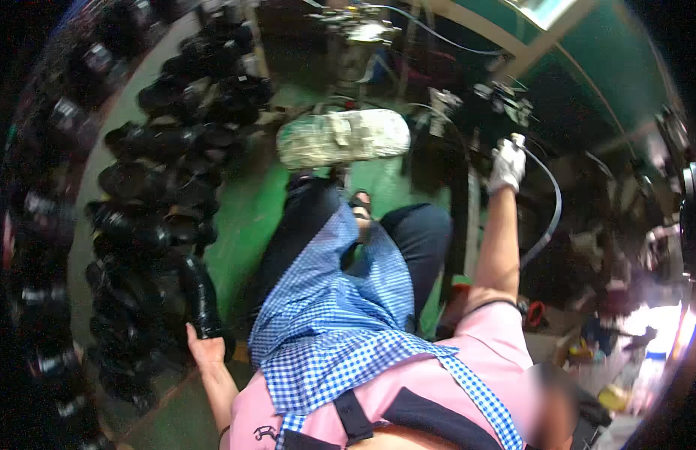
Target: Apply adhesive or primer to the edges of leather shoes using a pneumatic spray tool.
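Note:
My left hand, bare, is at the lower left with its thumb stretched along one side of a long, glossy black boot. Its fingers go behind the boot's near end and are partly hidden. Out to the upper right, my right hand wears a white glove. It is closed around the end of a pale grey hose, which loops down past my forearm. What fitting sits at the hose's tip is too blurred to make out.
Black footwear lies in rows on the left. Ahead stands a machine with a worn, whitish oblong pad at its near side. Dark equipment is beyond my right hand. Green floor shows beside my legs.

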A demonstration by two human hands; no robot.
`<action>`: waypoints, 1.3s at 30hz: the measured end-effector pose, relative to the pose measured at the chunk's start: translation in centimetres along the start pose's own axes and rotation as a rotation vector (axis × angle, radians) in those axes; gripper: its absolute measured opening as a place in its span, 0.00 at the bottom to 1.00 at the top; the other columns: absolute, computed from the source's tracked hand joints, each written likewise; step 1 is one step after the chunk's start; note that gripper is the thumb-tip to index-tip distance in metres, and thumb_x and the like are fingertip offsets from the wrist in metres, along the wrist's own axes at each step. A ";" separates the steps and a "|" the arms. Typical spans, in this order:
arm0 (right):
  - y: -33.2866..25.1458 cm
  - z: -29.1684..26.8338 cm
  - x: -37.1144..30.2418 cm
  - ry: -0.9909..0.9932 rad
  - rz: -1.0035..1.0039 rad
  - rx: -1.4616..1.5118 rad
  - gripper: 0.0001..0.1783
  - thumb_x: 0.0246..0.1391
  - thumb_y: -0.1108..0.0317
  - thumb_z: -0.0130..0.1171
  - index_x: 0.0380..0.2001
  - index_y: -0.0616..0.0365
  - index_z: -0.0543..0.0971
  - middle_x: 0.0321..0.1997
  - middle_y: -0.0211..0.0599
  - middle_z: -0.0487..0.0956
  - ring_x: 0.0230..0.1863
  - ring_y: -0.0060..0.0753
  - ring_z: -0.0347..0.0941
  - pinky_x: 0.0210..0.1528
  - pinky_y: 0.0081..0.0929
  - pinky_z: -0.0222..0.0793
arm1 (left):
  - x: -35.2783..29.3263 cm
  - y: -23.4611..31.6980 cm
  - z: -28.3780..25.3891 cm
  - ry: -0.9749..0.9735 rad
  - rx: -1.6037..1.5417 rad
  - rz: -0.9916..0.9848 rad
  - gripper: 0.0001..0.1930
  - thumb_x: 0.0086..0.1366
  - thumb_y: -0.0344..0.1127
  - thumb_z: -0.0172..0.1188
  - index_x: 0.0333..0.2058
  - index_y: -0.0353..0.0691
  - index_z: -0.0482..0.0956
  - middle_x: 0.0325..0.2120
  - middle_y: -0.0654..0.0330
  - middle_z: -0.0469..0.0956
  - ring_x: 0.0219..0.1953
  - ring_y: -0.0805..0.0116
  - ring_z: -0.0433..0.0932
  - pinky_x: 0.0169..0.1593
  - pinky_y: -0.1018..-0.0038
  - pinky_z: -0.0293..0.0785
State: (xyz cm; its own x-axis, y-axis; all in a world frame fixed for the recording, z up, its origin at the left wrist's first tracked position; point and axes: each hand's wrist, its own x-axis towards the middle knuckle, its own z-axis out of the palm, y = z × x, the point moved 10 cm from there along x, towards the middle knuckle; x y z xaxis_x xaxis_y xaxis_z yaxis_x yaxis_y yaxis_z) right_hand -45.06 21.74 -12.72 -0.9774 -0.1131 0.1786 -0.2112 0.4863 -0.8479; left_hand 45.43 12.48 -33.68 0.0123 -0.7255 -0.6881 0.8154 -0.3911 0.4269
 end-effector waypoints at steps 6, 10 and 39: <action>-11.0 2.3 -19.4 -0.434 -0.366 0.597 0.18 0.68 0.63 0.48 0.55 0.61 0.73 0.51 0.39 0.76 0.51 0.33 0.74 0.55 0.35 0.73 | -3.8 -3.2 -0.5 0.053 0.033 -0.056 0.25 0.68 0.59 0.53 0.54 0.48 0.74 0.51 0.66 0.77 0.56 0.64 0.69 0.62 0.60 0.58; -11.4 5.6 -25.2 -0.562 -0.544 0.475 0.19 0.69 0.65 0.47 0.57 0.64 0.71 0.50 0.39 0.76 0.50 0.31 0.73 0.52 0.32 0.73 | -4.9 -1.7 0.6 0.163 -0.035 0.140 0.35 0.69 0.60 0.51 0.64 0.42 0.59 0.66 0.60 0.58 0.69 0.63 0.52 0.72 0.56 0.46; -10.5 5.8 -28.9 -0.627 -0.410 0.383 0.20 0.65 0.64 0.47 0.55 0.66 0.71 0.53 0.45 0.74 0.52 0.40 0.76 0.49 0.38 0.78 | 11.1 8.8 5.1 -0.094 0.280 0.339 0.30 0.69 0.57 0.46 0.66 0.54 0.62 0.63 0.58 0.65 0.65 0.51 0.60 0.68 0.44 0.49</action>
State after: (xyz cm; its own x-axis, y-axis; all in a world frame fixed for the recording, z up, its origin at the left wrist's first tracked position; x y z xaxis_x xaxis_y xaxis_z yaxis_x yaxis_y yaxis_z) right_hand -14.59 14.93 -11.88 -0.6137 -0.7324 0.2949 -0.4205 -0.0129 -0.9072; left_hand 49.74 -1.93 -34.55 0.1889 -0.8823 -0.4311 0.5857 -0.2511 0.7706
